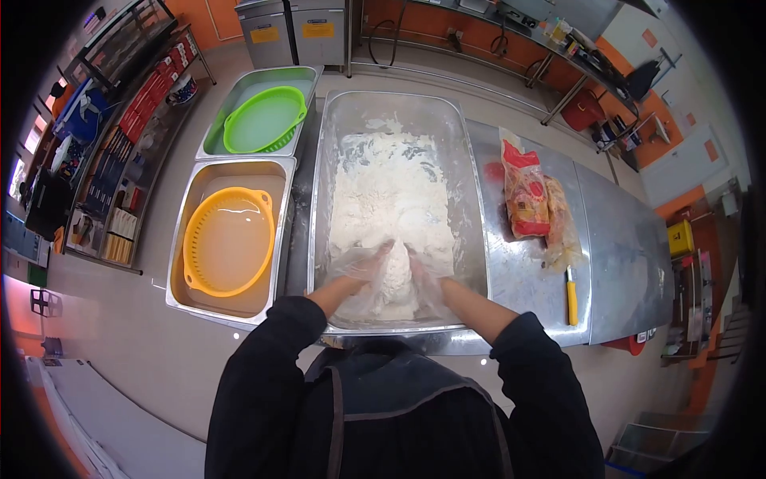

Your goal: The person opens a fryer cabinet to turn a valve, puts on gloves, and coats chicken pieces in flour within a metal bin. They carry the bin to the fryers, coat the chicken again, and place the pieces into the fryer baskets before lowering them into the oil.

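A large metal tray (pixel 325 160) in the middle holds a bed of white flour (pixel 379 191). Near its front edge, my left hand (pixel 363 267) and my right hand (pixel 431 275), both in clear plastic gloves, are on either side of a flour-coated piece (pixel 396 275). The piece stands out as a raised, elongated lump between them. Flour and the cloudy plastic hide most of my fingers, so how far they close round the lump cannot be made out.
To the left, an orange basket (pixel 191 239) and a green basket (pixel 267 94) sit in metal pans of cloudy liquid. On the right of the metal table (pixel 626 255) are a red plastic bag (pixel 525 191) and a yellow-handled knife (pixel 572 302).
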Action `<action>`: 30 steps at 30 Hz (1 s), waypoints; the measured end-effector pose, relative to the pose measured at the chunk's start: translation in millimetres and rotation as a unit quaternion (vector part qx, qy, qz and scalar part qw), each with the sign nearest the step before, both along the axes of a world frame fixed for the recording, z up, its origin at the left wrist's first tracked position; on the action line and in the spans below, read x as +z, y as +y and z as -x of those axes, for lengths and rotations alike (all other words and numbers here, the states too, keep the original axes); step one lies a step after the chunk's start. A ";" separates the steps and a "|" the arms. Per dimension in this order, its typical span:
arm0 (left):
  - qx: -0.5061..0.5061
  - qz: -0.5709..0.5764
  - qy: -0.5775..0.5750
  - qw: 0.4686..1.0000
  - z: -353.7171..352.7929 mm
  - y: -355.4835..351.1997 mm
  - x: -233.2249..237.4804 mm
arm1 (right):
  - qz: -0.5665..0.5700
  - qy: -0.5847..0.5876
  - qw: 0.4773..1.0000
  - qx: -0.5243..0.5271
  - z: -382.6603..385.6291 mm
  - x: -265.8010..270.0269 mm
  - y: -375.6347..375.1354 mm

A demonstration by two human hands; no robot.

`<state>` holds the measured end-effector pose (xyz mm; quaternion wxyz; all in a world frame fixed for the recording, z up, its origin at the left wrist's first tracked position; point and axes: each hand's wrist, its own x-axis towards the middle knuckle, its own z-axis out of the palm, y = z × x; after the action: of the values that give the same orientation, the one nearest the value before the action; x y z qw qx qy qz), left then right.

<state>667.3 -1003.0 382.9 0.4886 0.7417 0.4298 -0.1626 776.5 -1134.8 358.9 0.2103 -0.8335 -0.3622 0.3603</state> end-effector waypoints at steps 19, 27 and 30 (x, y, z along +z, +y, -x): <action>0.278 0.177 -0.142 0.933 -51.0 88.7 -105.2 | 0.017 -0.122 0.986 -0.109 -64.7 27.2 37.6; 0.379 0.421 -0.285 0.773 -53.2 56.4 -106.1 | -0.053 0.292 0.937 -0.186 -43.2 23.2 67.2; 0.203 0.292 -0.290 0.889 -37.7 49.0 -91.1 | 0.008 0.346 0.926 -0.151 -51.9 1.1 48.6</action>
<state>705.0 -954.1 291.9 0.8083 0.4764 0.3432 0.0444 828.4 -1086.2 360.0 0.3674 -0.7037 -0.1343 0.5931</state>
